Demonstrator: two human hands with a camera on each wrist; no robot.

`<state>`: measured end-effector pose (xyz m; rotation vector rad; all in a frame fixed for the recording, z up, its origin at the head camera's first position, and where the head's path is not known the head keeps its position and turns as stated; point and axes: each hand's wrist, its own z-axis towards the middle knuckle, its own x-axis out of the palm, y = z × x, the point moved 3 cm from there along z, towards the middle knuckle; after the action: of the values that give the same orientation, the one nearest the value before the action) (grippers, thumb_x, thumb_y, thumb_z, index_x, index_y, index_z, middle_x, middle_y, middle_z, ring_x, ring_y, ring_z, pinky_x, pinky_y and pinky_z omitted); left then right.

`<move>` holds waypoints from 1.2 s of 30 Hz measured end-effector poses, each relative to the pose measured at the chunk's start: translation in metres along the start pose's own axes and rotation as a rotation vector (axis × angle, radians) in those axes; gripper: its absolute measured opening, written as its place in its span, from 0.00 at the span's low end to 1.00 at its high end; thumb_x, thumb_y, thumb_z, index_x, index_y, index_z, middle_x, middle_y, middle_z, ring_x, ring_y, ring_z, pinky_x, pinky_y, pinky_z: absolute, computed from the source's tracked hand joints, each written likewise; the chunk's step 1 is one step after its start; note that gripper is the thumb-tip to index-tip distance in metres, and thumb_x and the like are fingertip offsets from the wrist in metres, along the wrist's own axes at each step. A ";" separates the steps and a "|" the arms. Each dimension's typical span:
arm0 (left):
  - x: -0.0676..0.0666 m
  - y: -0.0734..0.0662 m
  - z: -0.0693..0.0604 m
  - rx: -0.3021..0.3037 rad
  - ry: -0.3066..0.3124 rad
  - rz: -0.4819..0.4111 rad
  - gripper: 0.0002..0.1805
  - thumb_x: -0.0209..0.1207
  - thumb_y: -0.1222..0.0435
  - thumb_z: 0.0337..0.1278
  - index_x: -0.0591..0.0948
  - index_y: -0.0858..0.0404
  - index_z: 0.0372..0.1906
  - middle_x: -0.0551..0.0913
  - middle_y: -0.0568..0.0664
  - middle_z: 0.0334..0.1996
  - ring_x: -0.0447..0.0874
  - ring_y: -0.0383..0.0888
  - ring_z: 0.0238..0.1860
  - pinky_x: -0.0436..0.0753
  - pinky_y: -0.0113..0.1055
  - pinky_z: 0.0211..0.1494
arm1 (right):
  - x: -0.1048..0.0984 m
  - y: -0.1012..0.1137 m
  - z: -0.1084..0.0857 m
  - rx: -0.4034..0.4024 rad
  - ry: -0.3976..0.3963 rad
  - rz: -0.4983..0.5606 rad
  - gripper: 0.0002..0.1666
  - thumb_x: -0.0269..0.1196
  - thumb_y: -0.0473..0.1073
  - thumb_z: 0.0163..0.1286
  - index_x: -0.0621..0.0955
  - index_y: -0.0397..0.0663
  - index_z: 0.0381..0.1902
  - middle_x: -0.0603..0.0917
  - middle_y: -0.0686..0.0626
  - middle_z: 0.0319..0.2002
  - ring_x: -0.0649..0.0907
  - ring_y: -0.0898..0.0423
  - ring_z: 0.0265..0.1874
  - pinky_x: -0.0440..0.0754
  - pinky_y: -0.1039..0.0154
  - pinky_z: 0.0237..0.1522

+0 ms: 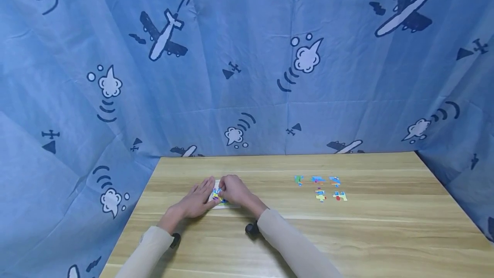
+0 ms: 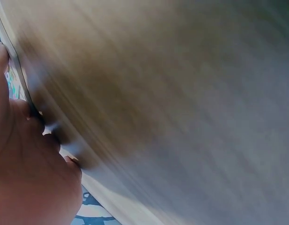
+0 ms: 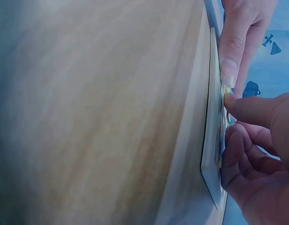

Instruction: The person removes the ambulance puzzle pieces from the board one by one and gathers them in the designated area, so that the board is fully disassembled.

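A thin puzzle board (image 1: 230, 206) with a pale rim and colourful jigsaw pieces in it lies at the left of the table. Flat along its left side, my left hand (image 1: 195, 200) rests with fingers stretched out and the thumb on the board. Over the board's upper right, my right hand (image 1: 236, 190) has its fingers curled. The right wrist view shows the thumb and fingers pinching a small jigsaw piece (image 3: 227, 91), partly yellow, against the board. Most of that piece is hidden by the fingers. The left thumb comes close to it there.
Several loose jigsaw pieces (image 1: 320, 195) lie in two rows on the wooden table (image 1: 347, 235), right of the board. Behind the table and at its sides hangs a blue curtain (image 1: 254, 76) printed with planes. Each wrist carries a dark camera (image 1: 252, 229).
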<state>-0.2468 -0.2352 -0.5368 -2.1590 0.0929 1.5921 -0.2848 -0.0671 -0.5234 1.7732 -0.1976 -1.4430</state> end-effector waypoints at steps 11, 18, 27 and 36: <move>-0.002 0.001 -0.001 0.045 -0.027 -0.092 0.49 0.44 0.39 0.81 0.46 0.69 0.85 0.44 0.62 0.87 0.38 0.64 0.87 0.43 0.68 0.86 | -0.007 0.005 0.001 -0.080 -0.039 -0.023 0.06 0.71 0.33 0.66 0.83 0.43 0.34 0.80 0.53 0.28 0.74 0.63 0.26 0.75 0.71 0.30; -0.003 0.001 -0.001 0.004 0.008 -0.028 0.46 0.45 0.42 0.82 0.47 0.67 0.85 0.43 0.58 0.87 0.38 0.59 0.88 0.44 0.63 0.88 | -0.007 0.006 -0.002 -0.100 -0.058 0.008 0.09 0.70 0.33 0.68 0.82 0.48 0.29 0.82 0.55 0.27 0.75 0.64 0.27 0.75 0.73 0.31; -0.001 -0.002 -0.002 -0.006 0.022 -0.019 0.46 0.44 0.41 0.82 0.47 0.67 0.85 0.43 0.57 0.87 0.39 0.57 0.88 0.46 0.61 0.88 | -0.014 0.004 -0.007 -0.089 -0.064 0.100 0.07 0.70 0.32 0.68 0.87 0.47 0.30 0.88 0.53 0.29 0.80 0.64 0.30 0.80 0.71 0.37; -0.002 -0.003 -0.003 0.007 0.006 -0.042 0.46 0.44 0.41 0.82 0.47 0.67 0.85 0.43 0.58 0.87 0.38 0.59 0.88 0.45 0.62 0.88 | -0.038 0.007 -0.015 -0.128 -0.084 0.153 0.04 0.69 0.33 0.70 0.90 0.44 0.37 0.92 0.50 0.35 0.85 0.63 0.33 0.86 0.68 0.40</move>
<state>-0.2442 -0.2344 -0.5335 -2.1469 0.0546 1.5596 -0.2818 -0.0420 -0.4904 1.5616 -0.2727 -1.3893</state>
